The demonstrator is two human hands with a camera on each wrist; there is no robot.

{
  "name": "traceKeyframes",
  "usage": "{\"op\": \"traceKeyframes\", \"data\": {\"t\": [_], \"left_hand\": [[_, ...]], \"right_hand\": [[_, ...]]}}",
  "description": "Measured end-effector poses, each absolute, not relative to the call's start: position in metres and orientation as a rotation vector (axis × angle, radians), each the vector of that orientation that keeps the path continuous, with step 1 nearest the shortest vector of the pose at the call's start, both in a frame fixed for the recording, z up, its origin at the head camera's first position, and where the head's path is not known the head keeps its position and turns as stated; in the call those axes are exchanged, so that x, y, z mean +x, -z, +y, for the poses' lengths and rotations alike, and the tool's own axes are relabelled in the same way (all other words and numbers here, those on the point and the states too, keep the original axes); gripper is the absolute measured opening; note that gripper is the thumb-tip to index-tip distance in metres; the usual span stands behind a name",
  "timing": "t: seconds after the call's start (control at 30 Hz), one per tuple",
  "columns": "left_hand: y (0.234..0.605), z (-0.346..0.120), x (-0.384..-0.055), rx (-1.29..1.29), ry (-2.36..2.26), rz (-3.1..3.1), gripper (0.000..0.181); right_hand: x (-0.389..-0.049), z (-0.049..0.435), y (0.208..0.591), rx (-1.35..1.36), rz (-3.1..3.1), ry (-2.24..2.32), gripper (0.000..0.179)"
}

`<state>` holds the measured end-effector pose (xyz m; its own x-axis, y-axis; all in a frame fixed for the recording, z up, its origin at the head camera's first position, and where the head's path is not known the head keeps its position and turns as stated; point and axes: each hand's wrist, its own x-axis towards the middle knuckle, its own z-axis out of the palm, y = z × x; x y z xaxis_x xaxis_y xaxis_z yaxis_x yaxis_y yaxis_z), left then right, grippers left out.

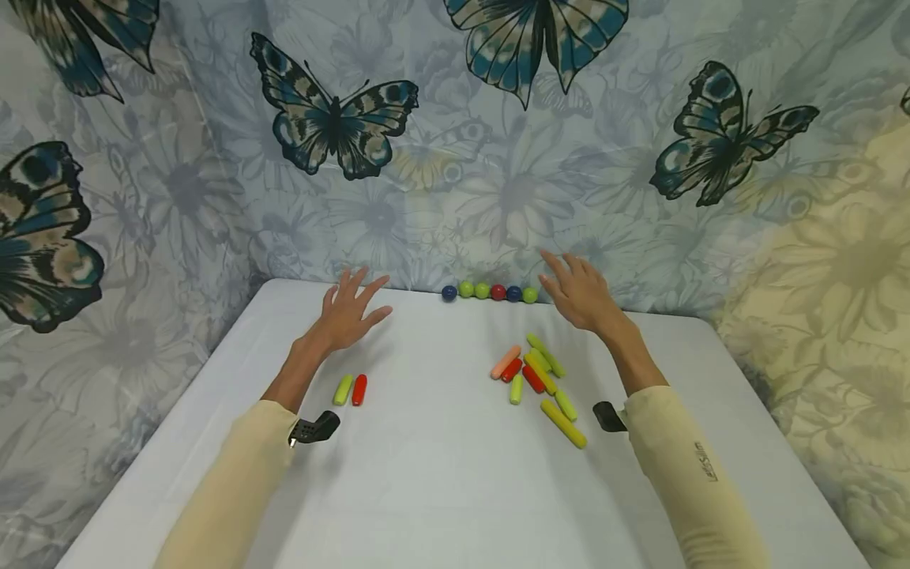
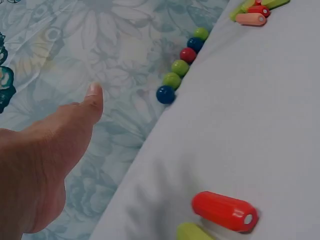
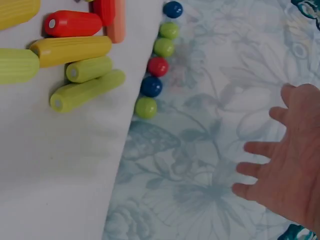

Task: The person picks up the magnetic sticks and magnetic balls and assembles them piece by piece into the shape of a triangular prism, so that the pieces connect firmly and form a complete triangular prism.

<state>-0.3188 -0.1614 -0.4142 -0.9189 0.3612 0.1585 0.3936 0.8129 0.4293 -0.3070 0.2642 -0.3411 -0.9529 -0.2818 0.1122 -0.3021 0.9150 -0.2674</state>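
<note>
My left hand point(image 1: 348, 312) is held over the back left of the white table, fingers spread, holding nothing. Nearest to it are a short yellow-green stick point(image 1: 343, 390) and a red stick point(image 2: 224, 211), lying side by side. My right hand point(image 1: 581, 296) hovers at the back right, also with spread fingers and nothing in it. Below and left of it lies a loose group of sticks: a salmon one point(image 1: 505, 362), red ones point(image 3: 75, 23), a long yellow one point(image 1: 564, 423) and several yellow-green ones point(image 3: 87, 91).
Along the table's back edge, between the hands, runs a row of balls: blue point(image 1: 449, 293), green point(image 2: 172, 80), red point(image 1: 498, 292), and further blue and green ones. A butterfly-print cloth point(image 1: 512, 190) hangs directly behind the table point(image 1: 426, 474).
</note>
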Motion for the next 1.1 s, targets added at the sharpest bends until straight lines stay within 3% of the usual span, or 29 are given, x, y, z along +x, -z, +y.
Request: {"op": "traceKeyframes", "data": {"t": [0.2, 0.57, 0.73, 0.87, 1.1], "left_hand": [[0.428, -0.14, -0.329, -0.723, 0.758, -2.98, 0.063], [0.455, -0.074, -0.376, -0.956, 0.613, -2.98, 0.051], [0.461, -0.051, -0.386, -0.944, 0.598, -3.032, 0.064], [0.46, -0.036, -0.389, -0.883, 0.523, -3.081, 0.058], [0.449, -0.027, -0.387, -0.646, 0.434, -3.057, 0.057]], "right_hand": [[-0.28, 0.265, 0.338, 0.463, -3.142, -0.455, 0.061], [-0.201, 0.257, 0.36, 0.427, -3.502, -0.33, 0.04], [-0.176, 0.251, 0.384, 0.449, -3.616, -0.328, 0.034], [-0.163, 0.252, 0.392, 0.435, -3.617, -0.38, 0.027], [-0.159, 0.255, 0.395, 0.29, -3.563, -0.386, 0.039]]}}
